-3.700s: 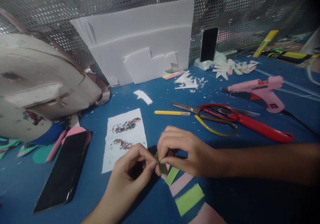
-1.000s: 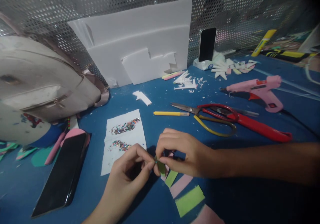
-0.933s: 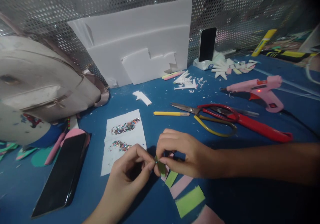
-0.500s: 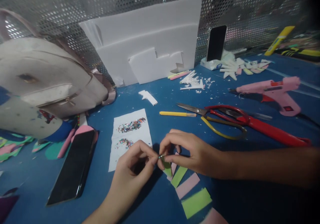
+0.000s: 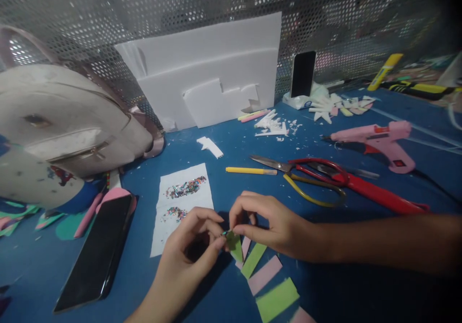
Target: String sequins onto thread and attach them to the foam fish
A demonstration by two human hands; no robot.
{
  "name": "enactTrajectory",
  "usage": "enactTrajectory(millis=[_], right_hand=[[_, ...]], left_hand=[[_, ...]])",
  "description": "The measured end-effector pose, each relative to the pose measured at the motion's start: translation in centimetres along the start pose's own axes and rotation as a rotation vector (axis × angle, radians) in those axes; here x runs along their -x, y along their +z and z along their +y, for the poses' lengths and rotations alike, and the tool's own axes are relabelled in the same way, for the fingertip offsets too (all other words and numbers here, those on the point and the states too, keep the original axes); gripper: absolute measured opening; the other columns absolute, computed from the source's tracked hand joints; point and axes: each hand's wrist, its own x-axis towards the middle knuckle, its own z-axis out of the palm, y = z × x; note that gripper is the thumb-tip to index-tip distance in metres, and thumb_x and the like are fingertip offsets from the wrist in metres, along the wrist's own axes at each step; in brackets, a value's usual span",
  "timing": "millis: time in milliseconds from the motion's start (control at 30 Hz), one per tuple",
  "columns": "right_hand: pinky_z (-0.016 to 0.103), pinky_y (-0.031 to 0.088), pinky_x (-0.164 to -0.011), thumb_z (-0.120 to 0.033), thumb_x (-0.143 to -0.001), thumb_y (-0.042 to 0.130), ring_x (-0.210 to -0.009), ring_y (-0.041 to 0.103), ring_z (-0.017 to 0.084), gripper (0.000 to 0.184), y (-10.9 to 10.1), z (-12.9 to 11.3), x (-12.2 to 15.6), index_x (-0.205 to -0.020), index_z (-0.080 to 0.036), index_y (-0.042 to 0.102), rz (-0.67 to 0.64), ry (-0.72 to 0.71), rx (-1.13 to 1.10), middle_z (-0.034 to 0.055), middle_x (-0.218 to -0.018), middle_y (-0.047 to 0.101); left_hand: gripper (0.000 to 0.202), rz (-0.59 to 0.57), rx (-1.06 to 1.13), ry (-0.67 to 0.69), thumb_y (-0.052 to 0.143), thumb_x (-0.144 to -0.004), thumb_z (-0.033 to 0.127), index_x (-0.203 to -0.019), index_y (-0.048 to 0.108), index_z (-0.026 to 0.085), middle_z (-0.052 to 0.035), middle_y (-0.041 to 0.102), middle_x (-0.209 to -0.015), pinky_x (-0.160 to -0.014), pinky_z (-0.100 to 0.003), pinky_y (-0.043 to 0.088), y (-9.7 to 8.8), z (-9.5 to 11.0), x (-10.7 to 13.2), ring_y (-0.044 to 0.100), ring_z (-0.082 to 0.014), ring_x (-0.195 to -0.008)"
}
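Note:
Between my two hands is a small green paper strip [image 5: 235, 247] with shiny glitter flakes at its upper left corner. My right hand [image 5: 269, 219] pinches its top edge between thumb and index finger. At the glittered corner, my left hand [image 5: 195, 248] has its thumb and bent fingers closed, with the index finger raised a little. Below lie more strips, among them a green one [image 5: 254, 260], a pink one [image 5: 265, 275] and a larger green one [image 5: 277, 300]. Left of my hands, white paper [image 5: 164, 239] bears two heaps of coloured glitter [image 5: 186, 187].
A yellow pen [image 5: 250, 171], scissors [image 5: 269, 163] and red-handled pliers [image 5: 375, 190] lie beyond my hands. Farther right rests a pink glue gun [image 5: 388, 137]. On the left are a black phone [image 5: 96, 253] and a pale backpack [image 5: 72, 116]. White board [image 5: 212, 63] leans at the back.
My left index finger has lifted off the strip's corner, so more glitter shows. My right hand still pinches the strip. The camera view has shifted slightly.

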Motion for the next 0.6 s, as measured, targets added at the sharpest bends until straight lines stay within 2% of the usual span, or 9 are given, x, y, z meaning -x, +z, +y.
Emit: enactTrajectory(millis=[167,333,433,500,600], right_hand=[[0.021,0.043,-0.066,-0.015,-0.088,0.061,-0.082,0.058,0.01,0.014,0.05,0.03,0.01,-0.102,-0.019,0.061,0.036,-0.01,-0.081,0.0009,-0.097,0.064],[0.022,0.046,-0.069,-0.012,-0.089,0.056,-0.086,0.06,0.011,0.027,0.1,-0.06,-0.05,-0.116,-0.019,0.055,0.047,0.012,-0.131,0.0037,-0.105,0.065],[0.024,0.047,-0.076,-0.012,-0.091,0.052,-0.098,0.06,0.013,0.031,0.21,-0.04,-0.12,-0.121,-0.02,0.053,0.077,0.032,-0.129,0.0048,-0.113,0.063],[0.025,0.047,-0.079,-0.01,-0.091,0.05,-0.103,0.059,0.014,0.031,0.27,-0.06,-0.17,-0.121,-0.02,0.052,0.082,0.035,-0.136,0.0048,-0.114,0.061],[0.026,0.047,-0.077,-0.01,-0.09,0.05,-0.095,0.06,0.014,0.029,0.33,-0.18,-0.25,-0.118,-0.019,0.053,0.083,0.047,-0.138,0.0045,-0.11,0.062]], left_hand=[[0.008,0.05,-0.184,-0.036,0.066,-0.085,0.026,-0.09,0.07,0.023,-0.0022,0.07,-0.077,-0.064,-0.024,0.048,-0.1,-0.11,-0.18,0.065,-0.0154,-0.07],[0.009,0.123,-0.138,0.004,0.065,-0.084,0.025,-0.08,0.072,0.022,-0.0053,0.071,-0.085,-0.073,-0.027,0.052,-0.74,0.01,-0.58,0.066,-0.0196,-0.083],[0.01,0.189,-0.009,-0.039,0.067,-0.083,0.027,-0.076,0.072,0.021,-0.007,0.069,-0.101,-0.085,-0.028,0.052,-0.99,-0.06,-0.64,0.063,-0.0215,-0.103],[0.013,0.222,0.173,-0.106,0.07,-0.082,0.03,-0.073,0.072,0.021,-0.0066,0.068,-0.112,-0.093,-0.03,0.049,-0.9,0.01,-0.61,0.06,-0.0229,-0.112],[0.013,0.166,0.513,-0.216,0.075,-0.077,0.035,-0.074,0.074,0.022,-0.0065,0.064,-0.127,-0.102,-0.038,0.046,-0.55,0.27,-0.52,0.061,-0.0268,-0.116]])
